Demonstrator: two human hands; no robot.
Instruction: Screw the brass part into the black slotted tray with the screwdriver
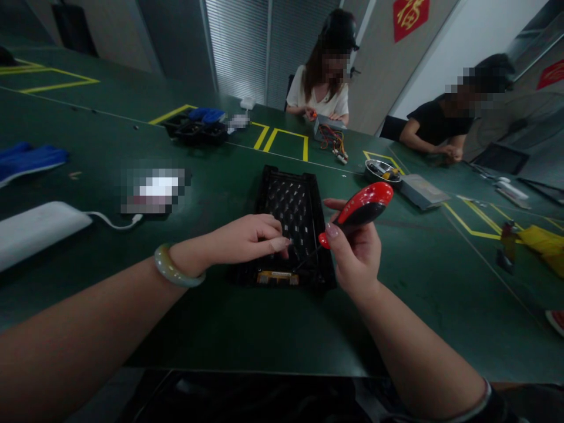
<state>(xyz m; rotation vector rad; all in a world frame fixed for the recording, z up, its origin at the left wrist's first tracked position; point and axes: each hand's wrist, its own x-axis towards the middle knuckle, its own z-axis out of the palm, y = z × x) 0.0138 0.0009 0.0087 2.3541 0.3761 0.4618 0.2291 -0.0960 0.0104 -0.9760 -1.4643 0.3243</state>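
A black plastic frame [311,187] with a patterned mesh-like inside lies on the green table in front of me. At its near end sits a small orange-yellow circuit board [277,278]. My right hand [359,252] is wrapped around a red and black screwdriver [365,205]. The dark shaft slants down to the left, its tip close to the board. Over the left side of the frame, my left hand [249,238] has its fingers curled and thumb near the forefinger; whatever they may pinch is hidden. A bangle [178,267] circles my left wrist.
To the left are a white device with a cable [44,229], a blurred-out phone-like item [154,191] and a blue glove [30,161]. Further back stand a black tray [194,132], a metal bowl [382,170] and a grey box [425,191]. Two people sit across the table.
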